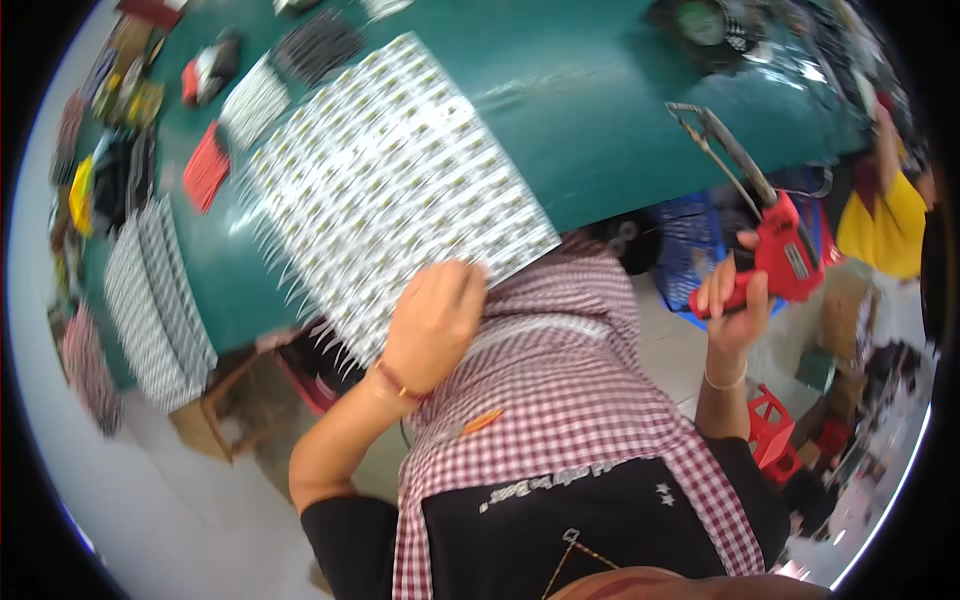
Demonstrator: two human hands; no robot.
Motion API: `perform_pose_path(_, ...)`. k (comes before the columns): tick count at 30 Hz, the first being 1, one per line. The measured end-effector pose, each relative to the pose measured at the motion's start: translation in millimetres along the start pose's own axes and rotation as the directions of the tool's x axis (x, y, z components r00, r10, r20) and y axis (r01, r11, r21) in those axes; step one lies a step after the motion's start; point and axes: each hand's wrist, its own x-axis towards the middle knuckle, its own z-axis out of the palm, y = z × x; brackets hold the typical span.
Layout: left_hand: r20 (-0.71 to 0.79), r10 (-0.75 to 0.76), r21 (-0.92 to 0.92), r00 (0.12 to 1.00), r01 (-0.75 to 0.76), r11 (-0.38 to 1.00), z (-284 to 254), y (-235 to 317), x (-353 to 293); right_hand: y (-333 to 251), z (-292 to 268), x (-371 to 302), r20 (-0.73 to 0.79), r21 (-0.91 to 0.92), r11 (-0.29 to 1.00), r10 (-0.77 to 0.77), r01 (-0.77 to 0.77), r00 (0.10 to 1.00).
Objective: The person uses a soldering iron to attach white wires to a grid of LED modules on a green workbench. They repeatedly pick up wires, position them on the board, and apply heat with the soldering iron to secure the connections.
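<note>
A white sheet (400, 170) with rows of small dark and greenish marks lies on the green table, its near corner reaching over the front edge. Loose threads fringe its left side. My left hand (435, 320) is closed at the sheet's near edge, knuckles up, fingertips hidden. Off to the right and clear of the table, my right hand (735, 300) grips the handle of a red pistol-shaped tool (785, 250). From the tool's front a long narrow metal loop points up and left, its tip above the table edge.
Stacks of white strips (255, 100), dark strips (318, 45) and red strips (207, 167) lie left on the green table (570, 90). A patterned strip bundle (155, 300) hangs over the left edge. At right are a blue basket (690, 240), a red stool (770, 430) and another person's yellow garment (880, 225).
</note>
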Motion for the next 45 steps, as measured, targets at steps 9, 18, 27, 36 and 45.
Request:
perform_pose_path(9,-0.055,0.003,0.04,0.998,0.0,0.999,6.9,2.9,1.9,-57.7,-37.3,132.2,-0.268,-0.266,0.797,-0.602,0.543,0.752)
perform_pose_path(18,-0.141,-0.017,0.023,0.99,0.02,1.0,11.0,-4.2,-2.7,-35.0,-37.4,166.3,-0.362,-0.338,0.872,-0.467,0.353,0.807)
perform_pose_path(27,-0.233,0.008,-0.065,0.973,-0.024,0.998,14.6,-11.9,-5.4,9.2,-12.5,-21.4,0.243,-0.378,0.922,0.183,-0.081,0.953)
perform_pose_path(36,-0.228,-0.012,-0.062,0.974,-0.003,0.998,19.4,-11.7,-2.0,28.7,-25.1,-65.1,0.306,-0.637,0.737,0.511,-0.226,0.803)
perform_pose_path(45,-0.246,-0.006,-0.065,0.969,-0.01,0.998,20.1,-12.2,-1.3,30.8,-16.8,-68.1,0.254,-0.657,0.709,0.528,-0.256,0.81)
